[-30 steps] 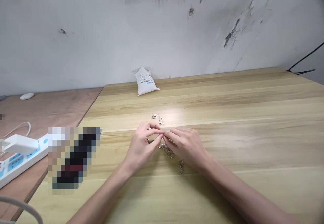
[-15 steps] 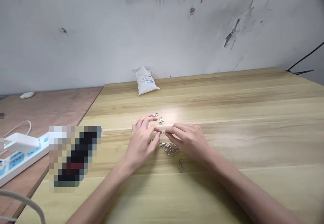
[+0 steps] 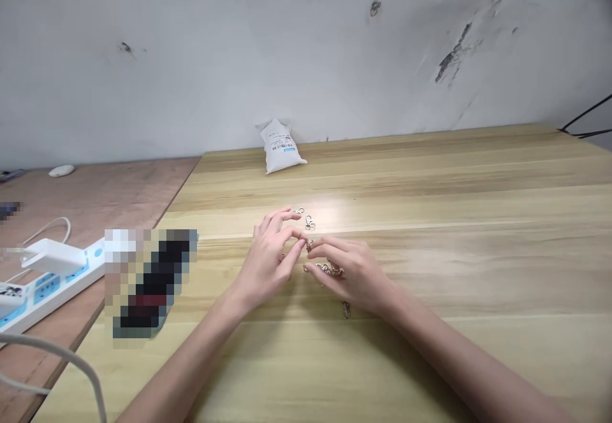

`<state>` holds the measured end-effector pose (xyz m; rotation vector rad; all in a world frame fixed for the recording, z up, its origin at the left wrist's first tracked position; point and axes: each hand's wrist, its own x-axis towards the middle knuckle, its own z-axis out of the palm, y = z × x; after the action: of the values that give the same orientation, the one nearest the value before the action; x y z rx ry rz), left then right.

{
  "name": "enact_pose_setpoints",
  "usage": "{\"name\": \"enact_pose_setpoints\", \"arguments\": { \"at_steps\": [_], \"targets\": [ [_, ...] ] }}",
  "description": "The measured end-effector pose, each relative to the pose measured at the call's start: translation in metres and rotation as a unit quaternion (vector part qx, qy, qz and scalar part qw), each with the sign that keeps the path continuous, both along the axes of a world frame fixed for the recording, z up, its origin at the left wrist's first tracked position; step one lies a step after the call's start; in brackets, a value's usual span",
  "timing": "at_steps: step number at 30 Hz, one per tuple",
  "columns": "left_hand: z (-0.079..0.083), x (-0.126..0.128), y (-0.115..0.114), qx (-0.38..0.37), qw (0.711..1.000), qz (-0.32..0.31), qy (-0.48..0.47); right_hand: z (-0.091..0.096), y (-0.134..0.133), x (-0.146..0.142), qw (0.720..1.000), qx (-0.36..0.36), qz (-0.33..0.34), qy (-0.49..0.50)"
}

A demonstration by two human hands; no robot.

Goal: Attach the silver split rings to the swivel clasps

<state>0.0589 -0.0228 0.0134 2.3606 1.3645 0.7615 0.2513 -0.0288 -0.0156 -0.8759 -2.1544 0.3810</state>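
Note:
My left hand pinches a small metal lobster clasp between thumb and index finger. On its other side, my right hand has its index fingertip close to the clasp, with the thumb lowered and apart from the fingers. A pile of silver lobster clasps lies under the right hand, which partly covers it. Beyond the hands rest a single clasp and another clasp, the latter partly behind the left fingers. One more clasp lies nearer me, below the right palm.
A white printed plastic pouch sits at the back of the wooden table, near the wall. To the left are a blurred-out dark object, a power strip with a white plug, and a looping cable.
My right thumb has come away from the clasp and dropped toward the pile, and the right hand now covers more of it. The left hand keeps its pinch. The view has shifted slightly.

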Motion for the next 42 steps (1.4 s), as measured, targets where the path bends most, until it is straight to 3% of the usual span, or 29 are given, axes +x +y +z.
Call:
{"name": "enact_pose_setpoints", "arguments": {
  "at_steps": [4,7,10,12,14,18,22,28,32,37,42],
  "targets": [
    [0.005,0.003,-0.003,0.010,1.000,-0.010,-0.022,0.007,0.001,0.002,0.988,-0.116,-0.071,0.078],
    [0.006,0.004,-0.004,0.035,0.999,-0.017,-0.009,0.009,0.004,0.004,0.979,-0.180,-0.004,0.092],
    [0.005,0.003,-0.003,0.084,0.996,-0.009,0.037,0.009,0.010,0.009,0.980,-0.182,0.038,0.076],
    [0.004,0.002,-0.001,0.110,0.992,-0.003,0.069,0.008,0.013,0.014,0.989,-0.141,0.009,0.042],
    [0.002,0.002,0.000,0.118,0.989,-0.001,0.090,0.007,0.015,0.016,0.998,-0.049,-0.036,0.006],
    [0.000,0.003,0.000,0.098,0.990,-0.006,0.097,0.008,0.012,0.010,0.986,0.132,-0.097,-0.035],
    [0.000,0.004,-0.002,0.084,0.992,-0.016,0.092,0.009,0.002,-0.002,0.976,0.191,-0.104,-0.030],
    [0.000,-0.010,0.005,0.033,0.996,-0.042,0.070,0.002,-0.004,-0.007,0.956,0.275,-0.019,-0.098],
    [0.003,-0.021,0.009,-0.031,0.996,-0.079,0.033,0.001,-0.005,-0.007,0.948,0.301,0.004,-0.104],
    [0.007,-0.019,0.008,-0.055,0.996,-0.066,-0.008,0.003,-0.001,-0.003,0.966,0.244,-0.005,-0.088],
    [0.009,-0.016,0.007,-0.026,0.999,-0.038,-0.008,0.000,0.005,0.001,0.991,0.086,-0.101,0.031]
  ]
}}
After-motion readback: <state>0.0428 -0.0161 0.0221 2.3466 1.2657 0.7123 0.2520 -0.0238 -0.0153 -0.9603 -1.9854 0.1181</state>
